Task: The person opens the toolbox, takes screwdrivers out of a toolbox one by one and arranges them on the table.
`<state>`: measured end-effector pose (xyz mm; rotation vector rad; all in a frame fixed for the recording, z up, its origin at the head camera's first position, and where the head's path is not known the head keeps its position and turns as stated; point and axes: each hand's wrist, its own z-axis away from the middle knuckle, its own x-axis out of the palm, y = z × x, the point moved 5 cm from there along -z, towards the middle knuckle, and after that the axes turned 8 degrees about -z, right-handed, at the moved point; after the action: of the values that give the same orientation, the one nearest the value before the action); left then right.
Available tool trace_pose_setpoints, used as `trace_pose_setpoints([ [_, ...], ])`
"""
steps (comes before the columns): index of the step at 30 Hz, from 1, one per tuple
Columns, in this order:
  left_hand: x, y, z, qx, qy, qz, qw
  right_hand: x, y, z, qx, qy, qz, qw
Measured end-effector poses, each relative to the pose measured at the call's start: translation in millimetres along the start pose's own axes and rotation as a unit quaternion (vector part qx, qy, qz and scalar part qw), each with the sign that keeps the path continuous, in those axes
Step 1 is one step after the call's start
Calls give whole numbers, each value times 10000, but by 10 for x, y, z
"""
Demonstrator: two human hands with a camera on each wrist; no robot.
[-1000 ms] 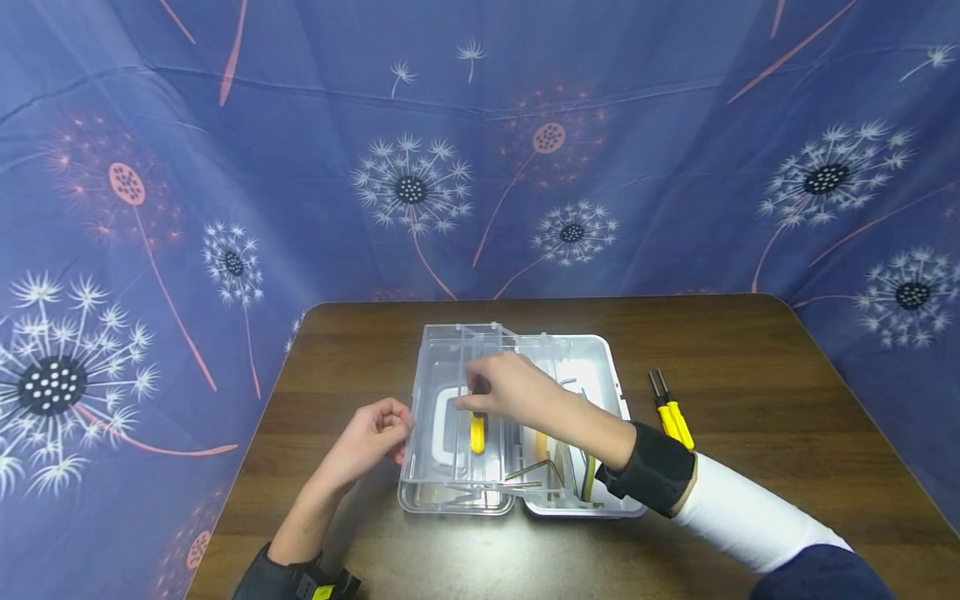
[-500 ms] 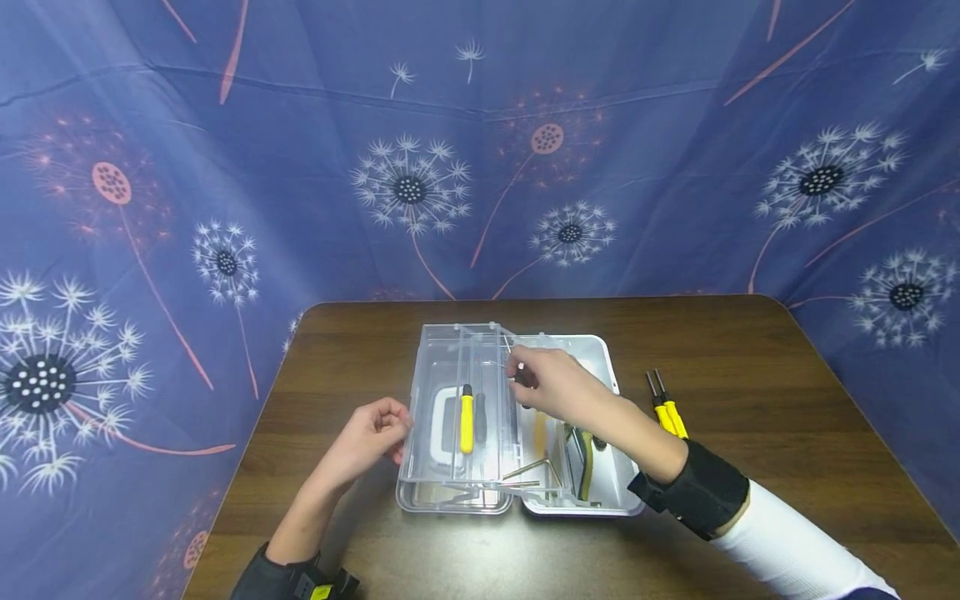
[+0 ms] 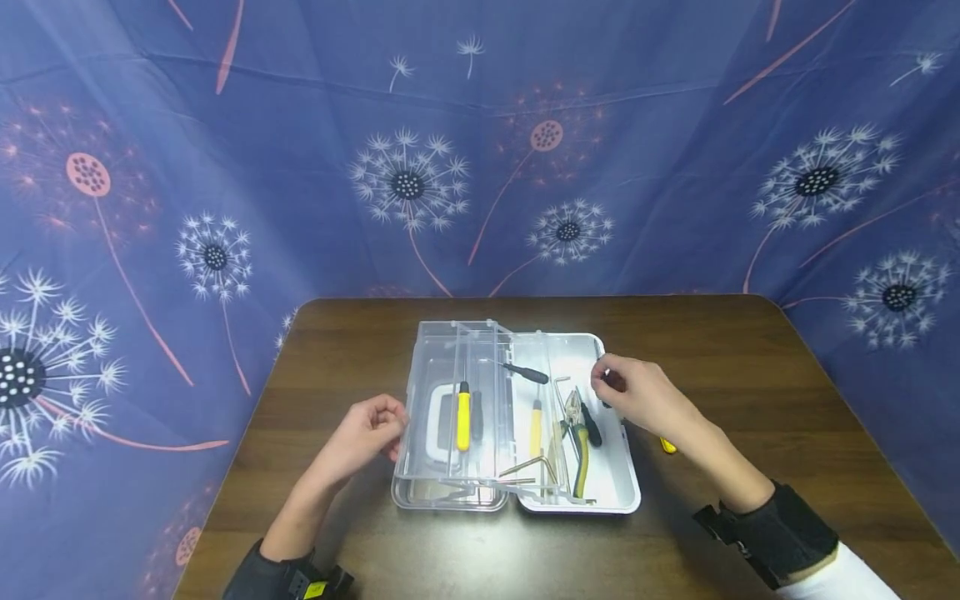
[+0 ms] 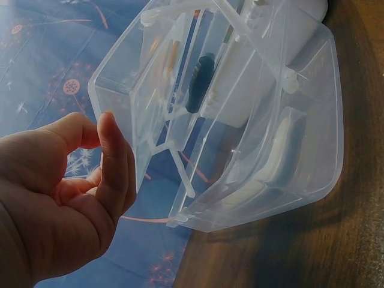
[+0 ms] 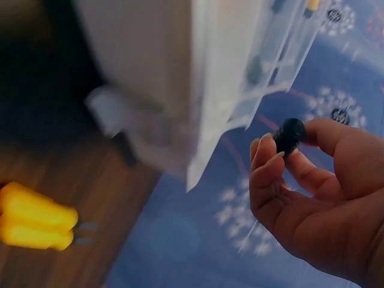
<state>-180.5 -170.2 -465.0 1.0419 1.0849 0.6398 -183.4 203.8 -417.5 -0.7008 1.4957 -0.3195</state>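
Note:
My right hand (image 3: 637,390) pinches a short black ribbed handle (image 5: 290,135) between thumb and fingertips, over the right rim of the white toolbox half (image 3: 626,475). The rest of that tool is hidden. My left hand (image 3: 367,429) rests with loosely curled fingers against the left side of the raised clear tray (image 3: 420,392). A yellow tool with a black end (image 3: 463,417) lies in this tray. Beyond the tray's right side are a black-handled screwdriver (image 3: 528,373), pliers with green-yellow grips (image 3: 581,467) and bent hex keys (image 3: 546,467).
On the wooden table (image 3: 720,367), yellow-handled screwdrivers (image 5: 36,219) lie right of the box, mostly behind the right hand in the head view. The clear lid half (image 3: 420,496) sits beneath the tray. A blue patterned cloth (image 3: 480,208) hangs behind the table.
My right hand has moved right, from above the clear tray to the white half's right rim, with a black handle in its fingertips. The left hand stays by the tray.

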Motion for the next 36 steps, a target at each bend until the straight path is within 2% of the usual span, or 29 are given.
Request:
trace_pose_setpoints([
  [10,-1,3,23,-4,-88,91,9999,-267,607,322,570,160,1,9982],
  [16,-8,15,26,43,-103,58,9999,-342,981,451,1195,383,4,9921],
  [27,-1,11,14,-6,-98,36,9999,-239,1449,620,1873,172,-305,9817],
  [33,-2,6,1,56,-103,-44,9999,-208,1590,666,1988,333,1,9795],
  [36,-22,-2,14,33,-74,-65,9999,-160,1623,643,1962,325,-9,9800],
])
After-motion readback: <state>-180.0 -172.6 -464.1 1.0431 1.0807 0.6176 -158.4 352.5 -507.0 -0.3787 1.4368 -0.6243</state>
